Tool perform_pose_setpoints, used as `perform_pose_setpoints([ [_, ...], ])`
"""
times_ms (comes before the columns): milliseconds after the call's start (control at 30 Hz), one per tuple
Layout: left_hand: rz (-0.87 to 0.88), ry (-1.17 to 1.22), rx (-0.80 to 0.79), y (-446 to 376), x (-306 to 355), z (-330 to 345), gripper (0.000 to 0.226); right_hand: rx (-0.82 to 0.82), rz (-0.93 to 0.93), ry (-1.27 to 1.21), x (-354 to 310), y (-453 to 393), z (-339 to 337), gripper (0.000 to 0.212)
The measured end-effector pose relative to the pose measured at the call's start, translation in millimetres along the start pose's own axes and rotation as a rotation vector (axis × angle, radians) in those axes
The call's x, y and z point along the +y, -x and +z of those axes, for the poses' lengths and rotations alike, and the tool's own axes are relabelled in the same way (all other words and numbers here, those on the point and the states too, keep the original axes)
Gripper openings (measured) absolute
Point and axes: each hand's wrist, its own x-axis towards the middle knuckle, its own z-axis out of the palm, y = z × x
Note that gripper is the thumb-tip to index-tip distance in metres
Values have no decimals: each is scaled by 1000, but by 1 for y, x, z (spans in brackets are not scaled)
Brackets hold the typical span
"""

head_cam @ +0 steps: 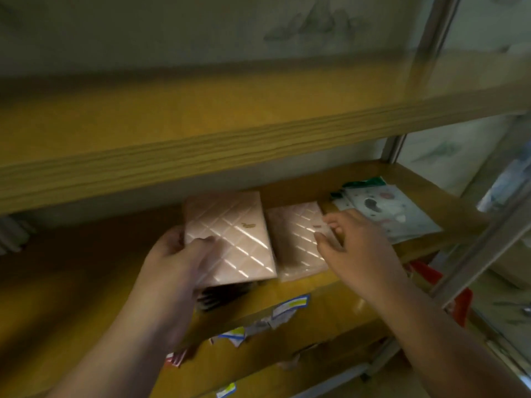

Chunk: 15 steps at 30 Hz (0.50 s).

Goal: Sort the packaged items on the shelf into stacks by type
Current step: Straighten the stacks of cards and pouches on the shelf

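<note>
Left hand (184,254) grips pink box (230,237); right hand (353,242) spread flat on matching box (298,239). Next, probably: stack them.

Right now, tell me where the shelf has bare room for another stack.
Bare board lies left of the left hand and its pink packet. Crowded rightward: second pink packet under the right hand, then white packets near the shelf end.
</note>
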Motion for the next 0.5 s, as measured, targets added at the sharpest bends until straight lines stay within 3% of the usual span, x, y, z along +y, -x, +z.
perform_pose_setpoints([
  [200,48,-153,-68,-24,-24,113,47,-11,-58,110,64,-3,-50,39],
  [333,98,-352,-92,-36,-46,153,32,-51,-108,109,95,-10,-71,40],
  [433,285,-722,-43,-44,-58,165,28,-85,-166,78,112,-14,-79,41],
  [500,307,-1088,30,-45,-63,167,46,-107,-195,64,120,-16,-81,40],
])
